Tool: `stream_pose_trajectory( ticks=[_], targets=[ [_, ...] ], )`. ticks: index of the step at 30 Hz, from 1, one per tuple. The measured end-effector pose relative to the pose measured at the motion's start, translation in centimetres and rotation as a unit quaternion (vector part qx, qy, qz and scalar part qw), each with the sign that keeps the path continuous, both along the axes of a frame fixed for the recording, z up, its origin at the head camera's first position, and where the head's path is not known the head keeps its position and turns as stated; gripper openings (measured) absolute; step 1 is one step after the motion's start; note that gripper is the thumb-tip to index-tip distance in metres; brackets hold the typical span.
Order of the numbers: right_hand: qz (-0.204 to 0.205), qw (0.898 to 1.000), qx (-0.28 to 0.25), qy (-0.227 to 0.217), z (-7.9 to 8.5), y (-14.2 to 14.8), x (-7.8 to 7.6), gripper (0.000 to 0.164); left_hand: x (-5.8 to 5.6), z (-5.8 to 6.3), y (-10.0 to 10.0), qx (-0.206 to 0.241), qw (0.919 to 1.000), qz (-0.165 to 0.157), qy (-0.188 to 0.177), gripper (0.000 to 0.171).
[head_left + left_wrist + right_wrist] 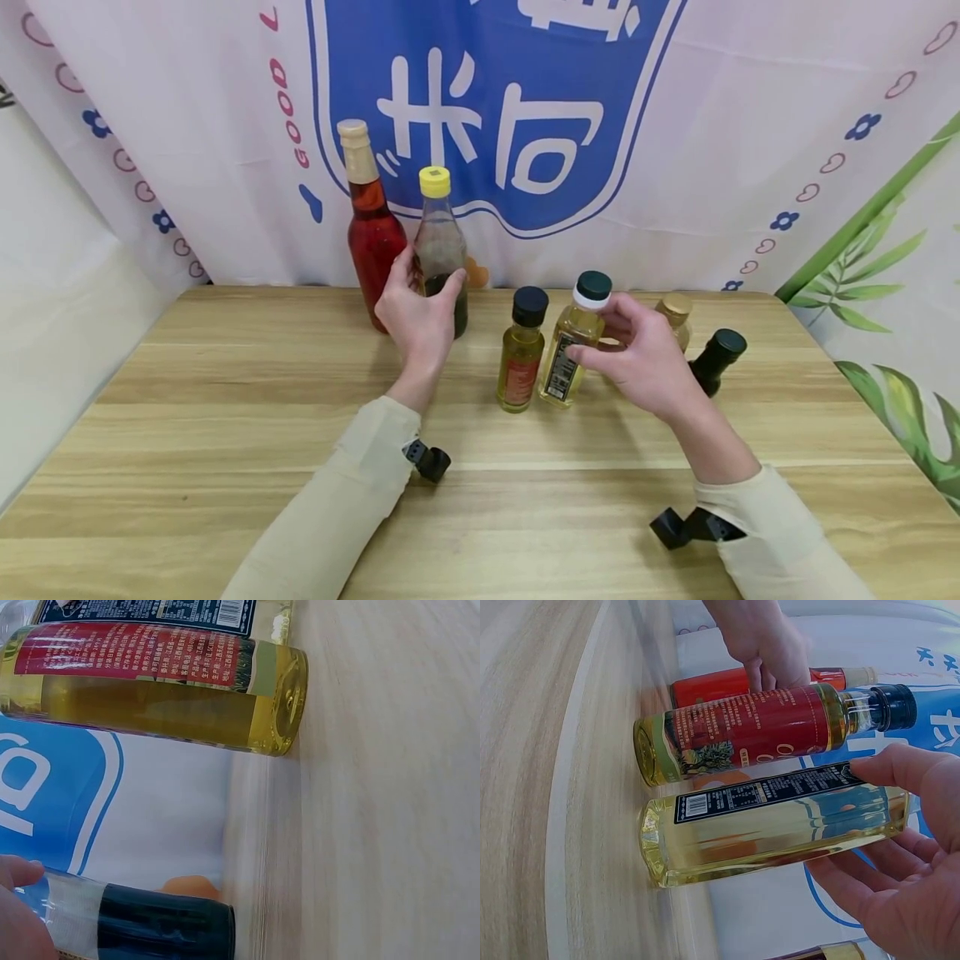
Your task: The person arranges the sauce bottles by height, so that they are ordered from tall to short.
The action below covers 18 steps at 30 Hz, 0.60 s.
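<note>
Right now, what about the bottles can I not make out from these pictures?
Head view: gold-capped bottle, mostly hidden by the right hand.
Left wrist view: yellow-capped bottle, its cap cut off by the left edge.
Right wrist view: red bottle, partly covered by the left hand.

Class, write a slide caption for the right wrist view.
Right-hand fingers grip a black-labelled bottle beside a red-labelled bottle.

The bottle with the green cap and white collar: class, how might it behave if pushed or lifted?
The bottle holds pale yellow liquid, so it is probably fairly heavy for its size. Its flat sides suggest it would resist rolling. Being tall and narrow, it could tip if pushed near the top.
</note>
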State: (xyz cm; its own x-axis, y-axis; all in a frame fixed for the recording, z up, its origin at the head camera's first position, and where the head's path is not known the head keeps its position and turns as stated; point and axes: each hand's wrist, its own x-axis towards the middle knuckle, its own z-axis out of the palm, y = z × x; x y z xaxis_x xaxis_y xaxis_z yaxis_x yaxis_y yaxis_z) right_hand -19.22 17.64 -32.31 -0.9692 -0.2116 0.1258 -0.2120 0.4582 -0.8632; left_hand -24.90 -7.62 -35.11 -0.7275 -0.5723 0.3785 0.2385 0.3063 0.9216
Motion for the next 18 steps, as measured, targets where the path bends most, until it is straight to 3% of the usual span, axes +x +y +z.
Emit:
stream_pose_trajectory(
  ticks=[8,12,18],
  targets=[
    [0.003,1.0,0.001,-0.001,0.0,0.0,0.1,0.053,1.5,0.8,-0.4,0.022,0.9996,-0.017,0.004,0.061],
    [0.001,1.0,0.001,-0.002,0.0,0.0,0.1,0.052,2.7,1.4,-0.7,0.031,0.9988,-0.038,-0.008,0.058],
    [0.001,1.0,0.0,-0.002,0.0,0.0,0.0,0.052,4.6,1.4,-0.4,0.016,0.9968,-0.079,0.005,0.056]
  ],
)
